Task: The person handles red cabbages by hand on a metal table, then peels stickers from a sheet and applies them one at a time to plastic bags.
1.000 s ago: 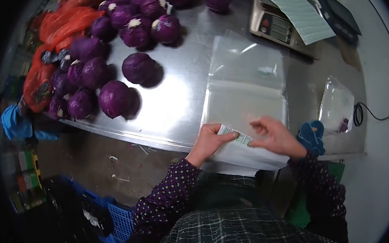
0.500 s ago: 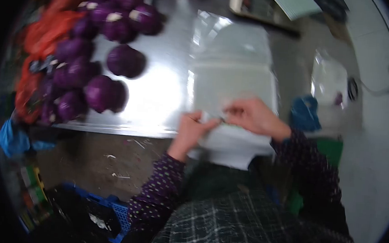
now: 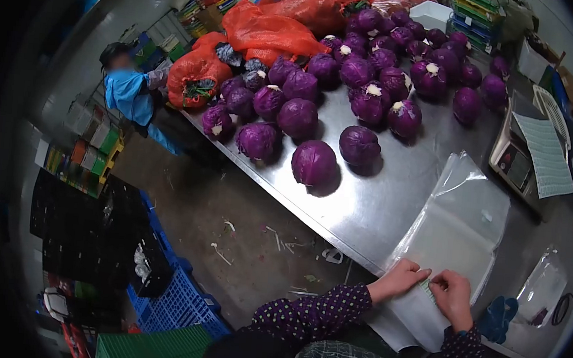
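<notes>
My left hand (image 3: 399, 280) is closed on the upper edge of a white sheet (image 3: 412, 318), thumb pointing right. The sheet hangs over the near edge of the table, and a narrow strip with green print (image 3: 428, 290) shows between my hands. My right hand (image 3: 453, 296) pinches with curled fingers at the right side of this strip; its fingertips are partly hidden. Just beyond both hands lies a stack of clear plastic bags (image 3: 463, 223), flat on the metal table (image 3: 392, 207).
Several purple cabbages (image 3: 313, 163) and red mesh sacks (image 3: 264, 32) cover the table's far and left parts. A scale (image 3: 513, 163) with a printed sheet (image 3: 544, 149) on it stands right. Blue crates (image 3: 175, 305) are on the floor. A person in blue (image 3: 128, 92) stands at far left.
My view has swung left and up, showing more of the cabbages, sacks and room. My hands now appear lower right, still together at the sheet.
</notes>
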Demonstrator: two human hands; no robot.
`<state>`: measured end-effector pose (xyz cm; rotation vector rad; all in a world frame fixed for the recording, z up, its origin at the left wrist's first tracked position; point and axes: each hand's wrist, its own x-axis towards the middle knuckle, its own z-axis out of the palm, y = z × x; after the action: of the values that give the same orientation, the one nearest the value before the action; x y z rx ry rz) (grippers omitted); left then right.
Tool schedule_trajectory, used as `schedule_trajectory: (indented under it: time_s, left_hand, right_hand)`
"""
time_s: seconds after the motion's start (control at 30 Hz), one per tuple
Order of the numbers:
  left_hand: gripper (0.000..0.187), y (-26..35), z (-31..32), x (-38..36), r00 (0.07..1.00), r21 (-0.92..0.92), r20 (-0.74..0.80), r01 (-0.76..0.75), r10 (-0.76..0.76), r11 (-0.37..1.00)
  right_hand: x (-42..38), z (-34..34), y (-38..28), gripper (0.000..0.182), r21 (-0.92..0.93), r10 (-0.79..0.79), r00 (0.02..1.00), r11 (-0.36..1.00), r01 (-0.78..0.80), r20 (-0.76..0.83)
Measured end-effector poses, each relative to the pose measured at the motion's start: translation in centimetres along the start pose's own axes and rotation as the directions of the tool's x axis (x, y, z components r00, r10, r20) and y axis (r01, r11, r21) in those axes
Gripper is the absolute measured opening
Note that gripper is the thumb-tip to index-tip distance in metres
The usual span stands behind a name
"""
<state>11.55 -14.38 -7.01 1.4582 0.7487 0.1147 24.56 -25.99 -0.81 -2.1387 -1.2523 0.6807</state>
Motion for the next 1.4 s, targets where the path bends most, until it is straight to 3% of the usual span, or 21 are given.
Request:
schedule_trajectory:
  time_s: [0.13,0.27,0.3,0.33,0.37,0.4,0.43,0.53,0.63,0.67,0.7,0.83,0.87,1.0,1.07,1.13,1.23,1.27,1.3,1.37,1.4]
  left_hand:
    - [0.045,0.3,0.2,-0.3,0.999,-0.071,-0.010,0.047,-0.048,0.996]
    - [0.036,-0.6,0.1,0.5,0.991,0.228,-0.109,-0.055,0.082,0.972]
    - [0.032,-5.0,0.0,2.0,0.895,0.473,0.044,-0.410,0.444,0.780]
    - [0.031,-3.8,-0.8,1.7,0.934,0.587,0.185,-0.354,0.305,0.728]
    - [0.035,-4.6,-0.3,1.4,0.908,0.344,-0.007,-0.390,0.418,0.854]
    - [0.041,-1.6,0.0,0.6,0.991,0.043,-0.029,0.134,-0.133,0.990]
    - [0.040,0.5,0.0,0.2,0.960,-0.044,-0.005,0.279,-0.279,0.959]
    - [0.024,1.4,0.2,0.3,0.992,-0.134,0.059,0.120,-0.113,0.984]
    - [0.025,2.7,-0.4,0.9,0.984,-0.072,0.168,0.070,-0.057,0.995]
    - [0.025,2.9,-0.2,1.4,0.976,0.025,0.207,-0.077,0.070,0.997]
    - [0.026,3.0,-0.1,1.6,0.948,0.117,0.256,-0.223,0.187,0.968]
    - [0.041,0.7,-0.4,3.0,0.923,0.093,0.347,-0.212,0.168,0.973]
    - [0.041,0.7,-0.7,2.9,0.925,0.091,0.342,-0.209,0.166,0.974]
    - [0.034,1.1,-0.3,3.0,0.941,0.074,0.306,-0.171,0.141,0.982]
    - [0.032,1.5,-1.4,1.6,0.950,0.079,0.300,-0.117,0.089,0.990]
    - [0.028,2.6,-1.2,-0.1,0.853,0.037,0.499,-0.196,0.152,0.980]
    - [0.031,3.9,-0.7,0.2,0.876,0.086,0.465,-0.189,0.128,0.978]
    - [0.031,3.3,-0.8,0.9,0.888,0.107,0.444,-0.184,0.119,0.977]
    - [0.034,2.0,-0.9,1.9,0.919,0.148,0.371,-0.197,0.130,0.969]
    - [0.045,1.2,-0.6,2.2,0.956,0.157,0.284,-0.126,0.078,0.979]
    - [0.047,0.2,-0.7,2.6,0.939,0.132,0.309,-0.201,0.152,0.971]
  right_hand:
    - [-0.8,0.9,-0.4,0.006,-0.128,-0.122,0.985,0.986,0.106,-0.123]
    - [-1.4,2.0,-0.4,0.008,-0.327,-0.268,0.948,0.923,0.203,-0.169]
    - [-1.6,2.4,-0.3,0.009,-0.339,-0.279,0.941,0.919,0.203,-0.193]
    - [-1.9,2.4,-0.3,0.010,-0.356,-0.281,0.940,0.913,0.200,-0.192]
    - [-2.2,2.1,-0.7,0.011,-0.369,-0.261,0.946,0.913,0.176,-0.193]
    - [-2.8,1.8,-0.3,0.007,-0.348,-0.246,0.942,0.924,0.157,-0.227]
    - [-2.9,0.8,0.3,0.007,-0.093,-0.076,0.968,0.994,0.055,-0.239]
    - [-0.9,-2.8,6.4,0.007,0.591,0.418,0.876,0.779,-0.210,-0.240]
    - [1.5,-2.8,8.7,0.014,0.681,0.569,0.798,0.665,-0.307,-0.197]
    - [2.1,-1.9,9.0,0.014,0.681,0.568,0.800,0.664,-0.308,-0.192]
    - [2.8,-0.6,9.0,0.019,0.528,0.555,0.792,0.766,-0.368,-0.253]
    - [3.4,-1.2,10.4,0.041,-0.062,0.424,0.823,0.875,-0.480,-0.379]
    - [3.1,-1.6,10.2,0.041,-0.065,0.421,0.827,0.877,-0.476,-0.373]
    - [0.7,-0.6,8.6,0.056,-0.313,0.120,0.973,0.933,-0.179,-0.199]
    - [0.8,1.2,8.0,0.032,-0.148,0.137,0.983,0.977,-0.154,-0.121]
    - [1.4,0.8,7.7,0.027,-0.014,0.180,0.979,0.983,-0.182,-0.094]
    - [1.5,-0.4,8.1,0.019,0.288,0.232,0.970,0.936,-0.203,-0.070]
    - [2.3,-2.3,7.7,0.015,0.226,0.290,0.957,0.933,-0.280,-0.010]
    - [3.9,-3.4,9.2,0.011,0.558,0.370,0.910,0.803,-0.212,-0.187]
    - [6.9,-14.1,9.6,0.013,0.489,0.222,0.826,0.869,0.073,-0.518]
    - [5.3,-12.9,9.2,0.013,0.490,0.272,0.823,0.872,0.009,-0.499]
